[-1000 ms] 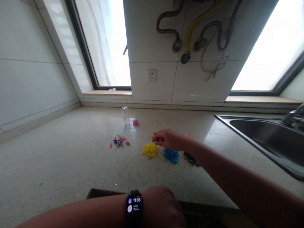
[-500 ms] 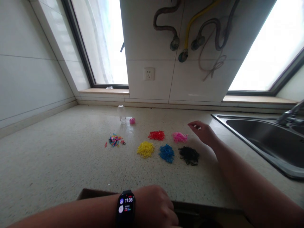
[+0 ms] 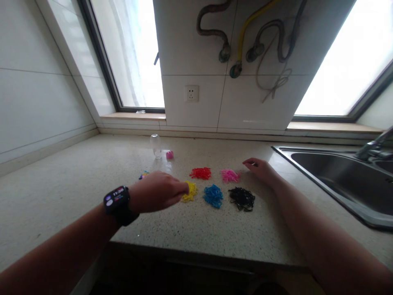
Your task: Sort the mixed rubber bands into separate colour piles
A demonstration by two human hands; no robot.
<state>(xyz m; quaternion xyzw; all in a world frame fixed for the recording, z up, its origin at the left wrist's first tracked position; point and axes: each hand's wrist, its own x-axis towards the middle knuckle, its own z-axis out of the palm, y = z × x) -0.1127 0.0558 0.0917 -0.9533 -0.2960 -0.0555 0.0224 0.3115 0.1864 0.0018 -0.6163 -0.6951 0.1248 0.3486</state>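
My left hand (image 3: 159,190), a black smartwatch (image 3: 116,200) on its wrist, reaches over the counter with fingers bent and pressed together. Its fingertips are at the pile of yellow rubber bands (image 3: 190,191) and cover part of it; whatever they pinch is hidden. My right hand (image 3: 260,169) rests right of the pink band pile (image 3: 231,175), fingers loosely curled, with nothing seen in them. Between the hands lie red (image 3: 200,173), blue (image 3: 213,196) and black bands (image 3: 242,198) in separate piles. A mixed-colour pile (image 3: 143,175) is mostly hidden behind my left hand.
At the back left, a clear bottle (image 3: 156,146) stands beside a pink cap (image 3: 170,155). A steel sink (image 3: 325,180) with a tap (image 3: 373,146) is set into the counter on the right. The counter's front edge (image 3: 196,253) runs below my arms.
My right hand moved from above the yellow and red piles to the right of the pink pile, then stayed. My left hand rose from the front edge to the yellow pile.
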